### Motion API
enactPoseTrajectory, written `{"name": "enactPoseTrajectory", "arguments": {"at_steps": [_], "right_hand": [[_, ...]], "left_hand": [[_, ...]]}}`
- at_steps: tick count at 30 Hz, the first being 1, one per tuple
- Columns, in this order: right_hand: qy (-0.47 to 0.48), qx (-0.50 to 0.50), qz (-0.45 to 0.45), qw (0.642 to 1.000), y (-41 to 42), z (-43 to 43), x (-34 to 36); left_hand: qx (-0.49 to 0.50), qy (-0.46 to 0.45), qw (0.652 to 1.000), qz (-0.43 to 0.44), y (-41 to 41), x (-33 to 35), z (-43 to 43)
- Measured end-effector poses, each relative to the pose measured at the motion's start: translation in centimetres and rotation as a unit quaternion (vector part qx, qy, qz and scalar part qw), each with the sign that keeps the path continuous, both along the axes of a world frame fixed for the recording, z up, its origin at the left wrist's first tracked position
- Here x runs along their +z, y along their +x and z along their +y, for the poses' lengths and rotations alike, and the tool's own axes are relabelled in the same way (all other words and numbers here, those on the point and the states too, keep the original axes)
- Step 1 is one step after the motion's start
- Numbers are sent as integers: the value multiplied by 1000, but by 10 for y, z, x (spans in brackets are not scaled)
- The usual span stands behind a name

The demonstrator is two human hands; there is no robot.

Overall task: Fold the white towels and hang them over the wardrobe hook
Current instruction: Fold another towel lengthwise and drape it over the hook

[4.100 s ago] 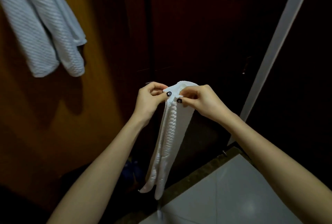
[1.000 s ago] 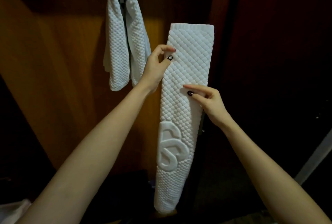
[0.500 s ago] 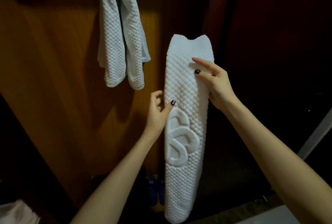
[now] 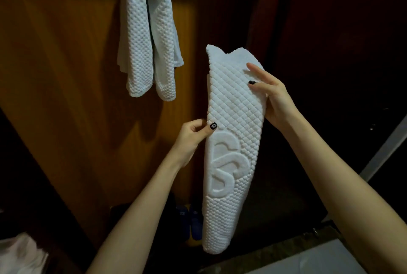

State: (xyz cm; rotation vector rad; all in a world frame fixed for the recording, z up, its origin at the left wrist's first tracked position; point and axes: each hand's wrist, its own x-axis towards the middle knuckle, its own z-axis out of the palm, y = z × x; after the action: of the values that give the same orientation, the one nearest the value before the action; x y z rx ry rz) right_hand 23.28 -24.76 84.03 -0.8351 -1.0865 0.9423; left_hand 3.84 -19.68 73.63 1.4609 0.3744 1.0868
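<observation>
Upright between the two hands, the folded towel [image 4: 233, 141] hangs as a long narrow strip, its long axis nearly vertical and its top leaning slightly right. The left hand [image 4: 191, 135] pinches its left edge at mid-height, thumb on the front. The right hand [image 4: 273, 100] holds the upper right edge, thumb pressed on the front and one finger lying straight across the face; its other fingers are hidden behind the cloth. The coming move likely turns on where the hook lies: up and to the left of both hands, hidden under the hung towel [image 4: 145, 42], and the left hand is nearer. Both towels are thick white cloth with a quilted diamond weave; a raised curly emblem [image 4: 226, 168] sits below the left thumb. Behind is a smooth orange-brown wardrobe panel [image 4: 66, 75].
</observation>
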Motion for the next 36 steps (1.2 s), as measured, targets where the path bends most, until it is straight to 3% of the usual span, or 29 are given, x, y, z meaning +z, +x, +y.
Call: {"name": "enactPoseTrajectory", "arguments": {"at_steps": [4,10,14,22,28,32,36], "right_hand": [[-14,18,4,1000,8,-3,0],[-14,32,17,999,16,-8,-1],[0,55,30,998,19,-12,7],[12,-20,-41,999,25,-10,11],[32,-133,-243,960,27,-11,0],[37,-165,-255,952,15,-8,1],[21,-162,-231,959,6,-8,6]], "left_hand": [[-78,-29,996,39,-6,1,-4],[-49,-5,997,53,0,6,-12],[-131,-36,988,69,2,11,-13],[32,31,998,35,7,16,-10],[94,47,994,-1,7,13,-9],[132,176,975,29,4,14,-10],[59,153,983,85,-7,11,-13]]}}
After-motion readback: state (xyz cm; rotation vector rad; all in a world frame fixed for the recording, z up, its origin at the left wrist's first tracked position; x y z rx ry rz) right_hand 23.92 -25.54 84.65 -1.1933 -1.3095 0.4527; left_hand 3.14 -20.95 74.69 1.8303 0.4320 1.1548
